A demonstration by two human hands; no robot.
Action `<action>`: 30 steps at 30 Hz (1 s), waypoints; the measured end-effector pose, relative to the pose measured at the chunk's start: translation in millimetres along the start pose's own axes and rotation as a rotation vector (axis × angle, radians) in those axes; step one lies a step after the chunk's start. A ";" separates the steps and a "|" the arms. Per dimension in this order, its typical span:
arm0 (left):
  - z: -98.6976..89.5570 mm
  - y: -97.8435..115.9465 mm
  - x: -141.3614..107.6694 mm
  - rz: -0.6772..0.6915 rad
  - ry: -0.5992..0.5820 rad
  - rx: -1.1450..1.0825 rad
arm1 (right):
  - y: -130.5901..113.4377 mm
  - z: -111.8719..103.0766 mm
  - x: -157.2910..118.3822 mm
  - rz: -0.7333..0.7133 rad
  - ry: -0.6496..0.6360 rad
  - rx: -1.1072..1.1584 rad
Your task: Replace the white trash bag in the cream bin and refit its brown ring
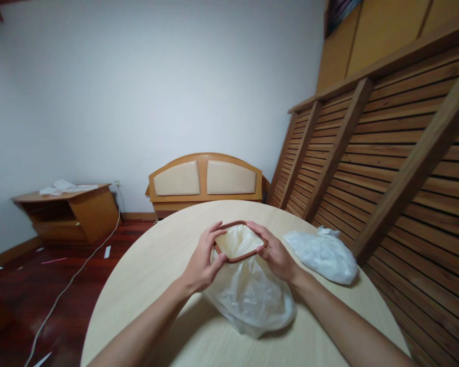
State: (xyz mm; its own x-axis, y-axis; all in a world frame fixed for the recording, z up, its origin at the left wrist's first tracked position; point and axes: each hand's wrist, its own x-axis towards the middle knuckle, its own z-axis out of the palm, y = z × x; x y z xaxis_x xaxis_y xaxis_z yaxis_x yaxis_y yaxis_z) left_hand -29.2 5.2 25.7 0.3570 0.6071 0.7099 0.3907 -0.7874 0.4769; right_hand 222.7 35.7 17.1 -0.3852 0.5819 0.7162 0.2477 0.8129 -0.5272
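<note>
left hand [203,261], right hand [276,255] holding brown rim [240,259], bag [252,298] (contents unclear)

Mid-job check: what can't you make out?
Head view: contents of the white plastic bag, hidden by its crumpled film.
Head view: parts of the brown rim, covered by the left hand and right hand.
Head view: near edge of the round table, cut off by the picture's bottom.
Head view: what the white items on the cabinet are, too small.

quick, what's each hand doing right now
Left hand: holding the brown frame at its left end.
Right hand: holding the same frame at its right end.
</note>
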 end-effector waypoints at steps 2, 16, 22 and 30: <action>0.8 -0.1 -3.1 0.036 0.022 0.040 | -1.9 -0.3 -2.3 -0.010 0.048 -0.107; 19.8 10.4 -6.2 0.097 0.261 0.377 | -16.5 -13.0 -9.0 -0.222 0.142 -0.435; 21.2 8.9 -9.2 0.147 0.272 0.401 | -27.7 2.8 -9.0 -0.328 -0.015 -0.528; 10.3 -1.9 -7.5 0.254 0.195 0.338 | -14.3 -0.7 -10.2 -0.283 0.009 -0.531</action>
State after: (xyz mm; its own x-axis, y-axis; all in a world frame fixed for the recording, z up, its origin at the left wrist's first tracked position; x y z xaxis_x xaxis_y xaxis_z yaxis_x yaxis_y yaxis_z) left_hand -23.9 3.3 14.2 0.3238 0.3429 0.8818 0.5779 -0.8096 0.1027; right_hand 223.7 18.2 17.6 -0.4936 0.3396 0.8006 0.5477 0.8365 -0.0171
